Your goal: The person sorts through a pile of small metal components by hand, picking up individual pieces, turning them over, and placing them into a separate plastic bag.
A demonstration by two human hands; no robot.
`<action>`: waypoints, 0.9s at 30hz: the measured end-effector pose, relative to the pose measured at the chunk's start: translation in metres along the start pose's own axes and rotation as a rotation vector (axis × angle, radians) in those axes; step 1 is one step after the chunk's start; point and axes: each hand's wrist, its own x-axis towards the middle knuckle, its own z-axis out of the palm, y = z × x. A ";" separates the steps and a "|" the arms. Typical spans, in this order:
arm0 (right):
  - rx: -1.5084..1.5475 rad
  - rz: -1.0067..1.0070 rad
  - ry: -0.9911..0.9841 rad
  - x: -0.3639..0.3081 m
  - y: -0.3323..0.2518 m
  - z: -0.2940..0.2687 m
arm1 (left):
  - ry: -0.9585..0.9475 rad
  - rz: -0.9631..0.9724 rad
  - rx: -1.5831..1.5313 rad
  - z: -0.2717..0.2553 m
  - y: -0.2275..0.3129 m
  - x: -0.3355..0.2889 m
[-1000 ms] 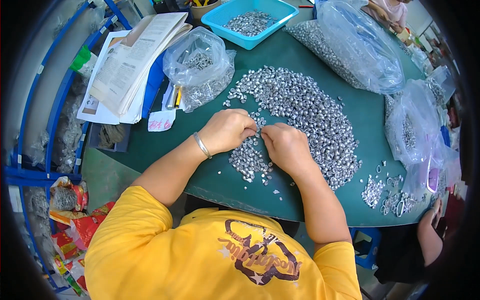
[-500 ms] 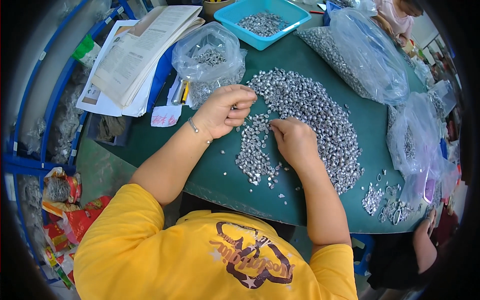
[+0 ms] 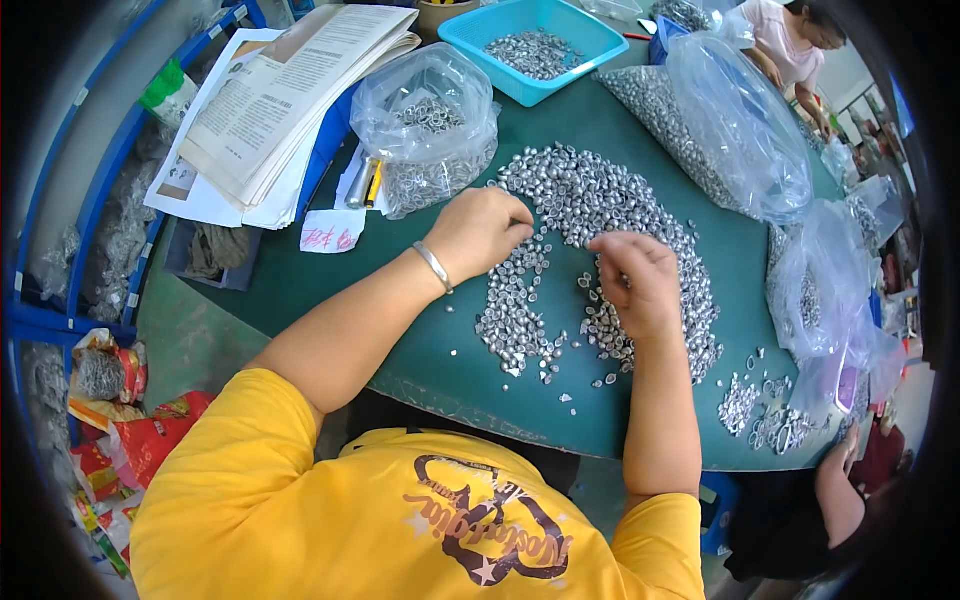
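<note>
The green table (image 3: pixel 450 370) carries a large pile (image 3: pixel 570 180) of small silver-grey metal pieces, taken here as the reference point. A smaller heap (image 3: pixel 510 310) of similar pieces lies to the left of the large pile, with a strip of bare surface between their lower parts. The left hand (image 3: pixel 487 230) is positioned at the left edge of the large pile, fingers bent; the right hand (image 3: pixel 645 285) is over the large pile, fingers curled toward the thumb. Fingertip detail is too small to tell whether either hand grips a piece. Beyond the large pile stands a light-blue basket (image 3: pixel 565 86) containing metal pieces; to its left, a clear bag (image 3: pixel 430 110) of metal parts and printed papers (image 3: pixel 265 110). Right of the large pile are a filled plastic bag (image 3: pixel 735 130) and, nearer the wearer, flat metal pieces (image 3: pixel 738 405). In the room, blue shelving (image 3: pixel 110 215) is well left of the large pile; a person in pink (image 3: pixel 785 40) is beyond it, to the right.
</note>
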 end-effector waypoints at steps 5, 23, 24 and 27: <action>-1.038 -0.580 0.051 0.015 0.028 0.015 | -0.037 0.055 0.082 0.006 0.003 -0.001; -0.273 0.091 -0.052 0.017 -0.005 0.015 | -0.009 -0.260 -0.440 -0.019 -0.007 0.002; -0.540 -0.070 -0.065 0.022 0.001 0.018 | -0.043 -0.204 -0.307 -0.017 -0.007 0.002; -0.947 -0.483 -0.115 0.030 0.016 0.026 | -0.111 -0.124 -0.093 -0.009 -0.007 0.000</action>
